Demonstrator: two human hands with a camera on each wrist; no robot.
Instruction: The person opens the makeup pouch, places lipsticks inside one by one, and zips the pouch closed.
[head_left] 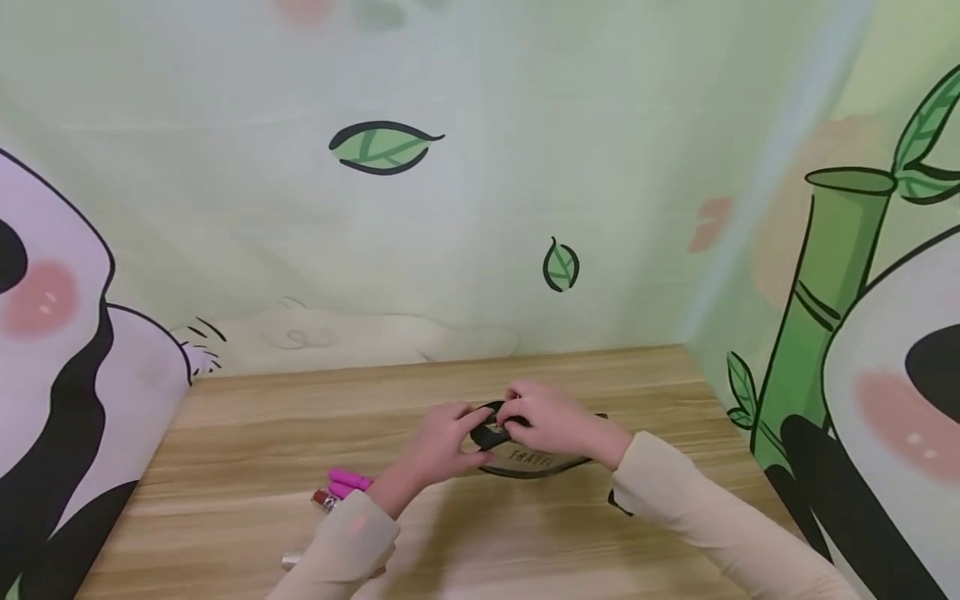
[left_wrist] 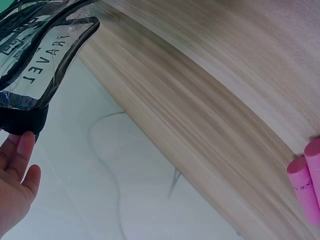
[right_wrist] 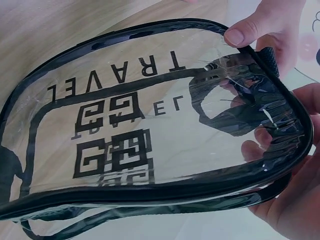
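A clear pouch (head_left: pixel 570 456) with black trim and TRAVEL lettering is held up over the table in the head view. My left hand (head_left: pixel 437 446) grips its left end, thumb on the near side. The fingers of my right hand (head_left: pixel 558 421) curl over the black edge near that same end, close to the left fingertips. In the right wrist view the see-through pouch (right_wrist: pixel 165 135) fills the middle, and some fingertips show through its plastic. The left wrist view has the left hand (left_wrist: pixel 17 185) at the pouch's black end strip (left_wrist: pixel 25 119).
Left of the hands, two pink tubes (head_left: pixel 348 479) lie on the wooden table (head_left: pixel 247 442) beside a small brown-red and silver item (head_left: pixel 324 500). A pale cylinder end (head_left: pixel 291 561) shows by the left sleeve. Something dark (head_left: pixel 619 503) peeks out under the right sleeve.
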